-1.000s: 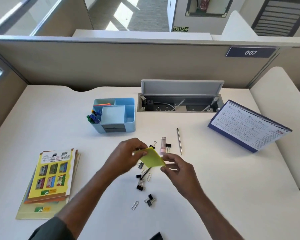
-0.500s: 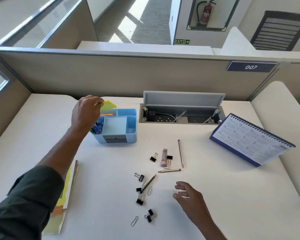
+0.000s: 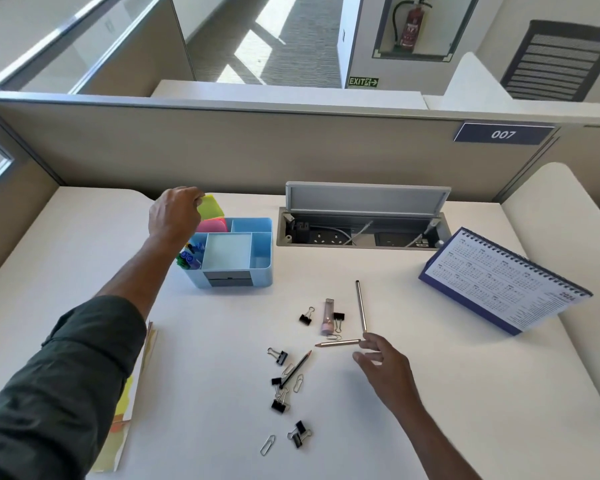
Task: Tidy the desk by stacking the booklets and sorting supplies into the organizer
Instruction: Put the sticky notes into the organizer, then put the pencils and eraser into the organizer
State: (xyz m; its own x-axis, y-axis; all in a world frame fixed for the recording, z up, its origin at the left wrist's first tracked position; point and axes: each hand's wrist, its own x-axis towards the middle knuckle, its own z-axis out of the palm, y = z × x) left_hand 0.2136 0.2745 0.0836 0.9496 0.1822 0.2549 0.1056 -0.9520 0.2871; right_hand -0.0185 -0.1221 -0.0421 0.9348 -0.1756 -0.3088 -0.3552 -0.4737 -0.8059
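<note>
My left hand (image 3: 175, 214) pinches a yellow sticky-note pad (image 3: 211, 206) above the back-left compartment of the light blue organizer (image 3: 238, 273), where a pink pad (image 3: 212, 225) lies. Coloured pins fill the organizer's left compartment. My right hand (image 3: 383, 367) hovers with relaxed fingers over the desk, its fingertips by the end of a short wooden pencil (image 3: 338, 343). Near it lie a silver pen (image 3: 361, 305), a dark pencil (image 3: 296, 368), a pink tube (image 3: 328, 316), several black binder clips (image 3: 280, 405) and paper clips (image 3: 267, 444). The booklet stack (image 3: 129, 410) is mostly hidden under my left sleeve.
An open cable box (image 3: 362, 233) with a raised grey lid sits in the desk behind the supplies. A blue desk calendar (image 3: 503, 282) stands at the right. A beige partition walls the desk's far edge and left side.
My left hand carried the yellow pad from the desk's middle to above the organizer's back-left compartment. My right hand let go of it and moved toward the short pencil.
</note>
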